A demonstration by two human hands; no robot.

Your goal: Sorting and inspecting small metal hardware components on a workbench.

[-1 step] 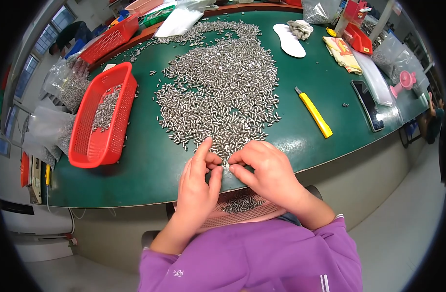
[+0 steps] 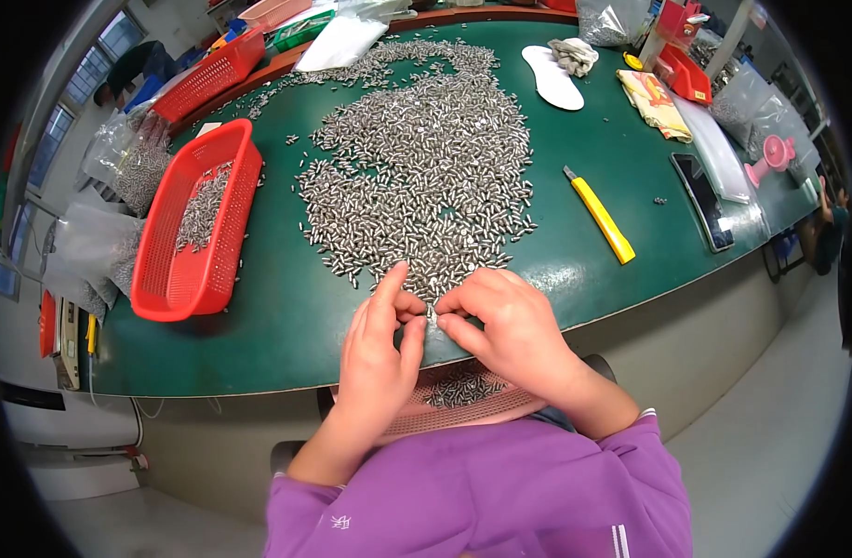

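A broad heap of small silver bullet-shaped metal pins [image 2: 426, 158] spreads over the green table [image 2: 593, 288]. At its near edge, my left hand [image 2: 379, 349] and my right hand [image 2: 505, 321] meet with their fingertips almost together. Between them is a tiny shiny metal pin [image 2: 432, 316], mostly covered by the fingers. Both thumbs and fingers are pinched at this spot, while my left index finger points up toward the heap. Below the table edge, a pink mesh basket [image 2: 472, 409] with more pins rests at my lap.
On the left stands a red plastic basket [image 2: 147, 279] partly filled with pins, beside clear bags of parts [image 2: 133, 172]. A yellow utility knife [image 2: 601, 219] and a phone [image 2: 702, 200] lie to the right. Farther back are a white insole [image 2: 550, 79] and a glove [image 2: 575, 56].
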